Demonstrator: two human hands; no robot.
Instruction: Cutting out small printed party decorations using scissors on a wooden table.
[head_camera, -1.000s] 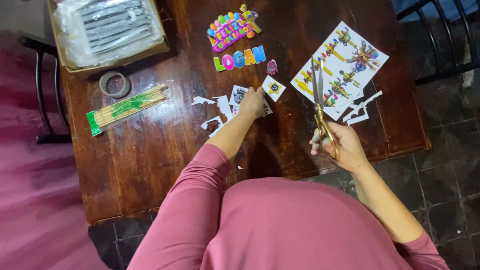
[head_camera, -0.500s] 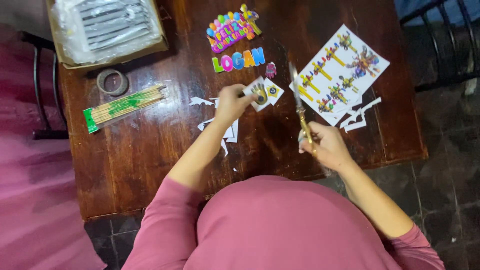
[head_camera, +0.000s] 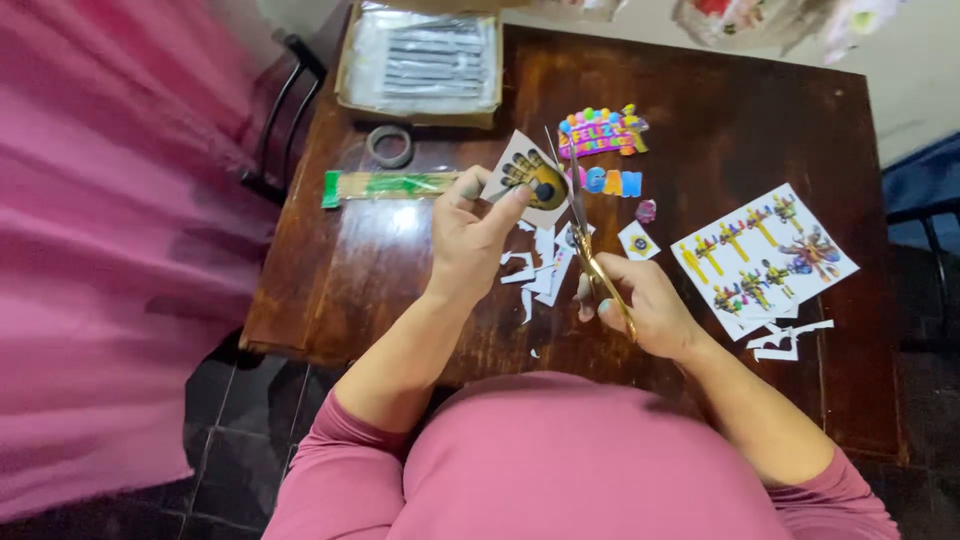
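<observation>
My left hand (head_camera: 470, 232) pinches a small white paper print (head_camera: 530, 178) with a yellow and black figure, holding it up over the dark wooden table (head_camera: 700, 100). My right hand (head_camera: 640, 305) grips gold-handled scissors (head_camera: 580, 225), whose blades point up and touch the print's right edge. White paper scraps (head_camera: 540, 270) lie on the table just under both hands.
A sheet of colourful printed figures (head_camera: 765, 255) lies at the right with white offcuts (head_camera: 790, 340) below it. Coloured cut-out letters (head_camera: 605, 135) sit at the back centre. A tape roll (head_camera: 389, 146), a green skewer packet (head_camera: 390, 185) and a cardboard box (head_camera: 425, 65) are at the left back. A pink curtain (head_camera: 110, 250) hangs left.
My left hand has lifted the print off the table and raised it. My right hand has brought the scissors left to the print's edge. The camera view has shifted.
</observation>
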